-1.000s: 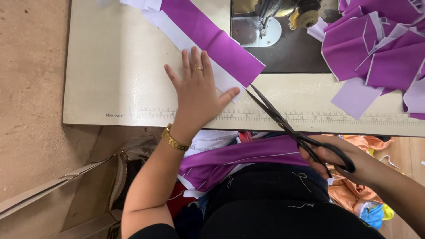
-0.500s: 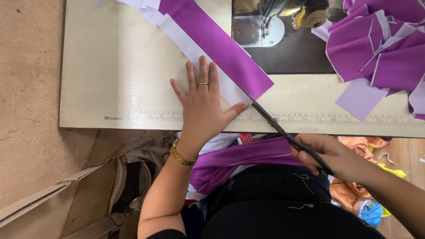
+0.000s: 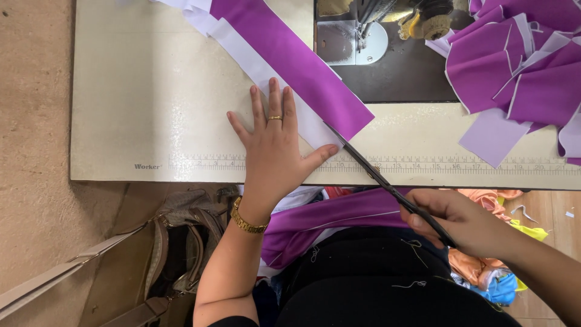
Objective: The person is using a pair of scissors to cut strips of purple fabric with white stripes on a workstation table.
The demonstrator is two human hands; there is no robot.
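Trimming step: left hand (image 3: 273, 158) spread flat, pinning white-backed purple strip (image 3: 290, 66) near tabletop (image 3: 139, 97) front edge. Right hand (image 3: 466, 223) grips scissors (image 3: 387, 184), blades at strip end. Next move likely needs steady pinning and a straight closing cut.

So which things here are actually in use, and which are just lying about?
In use:
- left hand flat on the white-backed purple strip
- right hand holding the scissors, tips at the strip's end

Lying about:
- heap of purple pieces
- sewing machine
- handbag on the floor
- coloured scraps
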